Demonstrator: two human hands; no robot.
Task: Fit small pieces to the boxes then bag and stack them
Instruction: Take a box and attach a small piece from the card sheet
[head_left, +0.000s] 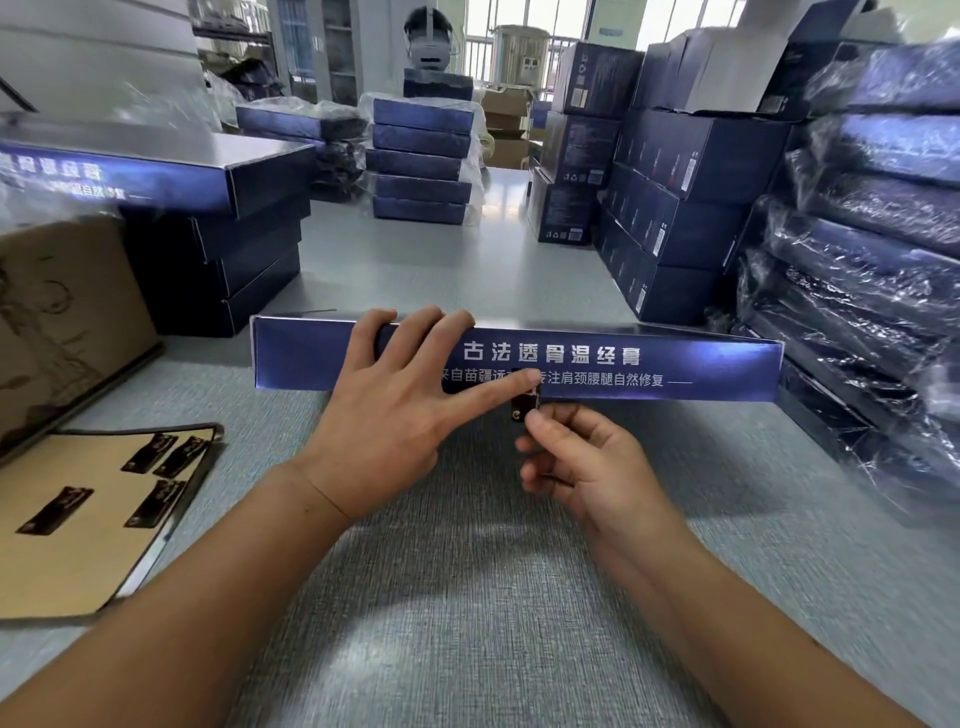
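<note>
Grey woven-look table top (467, 597), hemmed by a stack of dark blue boxes (218, 244) at far left and plastic-bagged box stacks (872, 260) along the right. Near centre, lying crosswise: long flat dark blue cardboard box with white lettering (675, 358), front wall turned to the near side.

Steadies that box with the left hand (395, 410): straight fingers apart over the top edge, thumb (498, 387) stretched right across the front wall. Pinches, with right hand (587, 462) fingertips drawn together, a small dark rectangular piece with a gold dot (522, 408) at the wall's lower edge, touching the thumb tip. Near left: tan backing sheet (62, 571) bearing four spare dark pieces (54, 512).

Likely slips: crooked or off-centre seating from a box sliding under so light a press; a dropped piece from a loosening pinch.

Hard to tell: any bond between piece and wall, or the manner of fastening. Upper end of the piece hidden by the thumb; box top out of sight.
</note>
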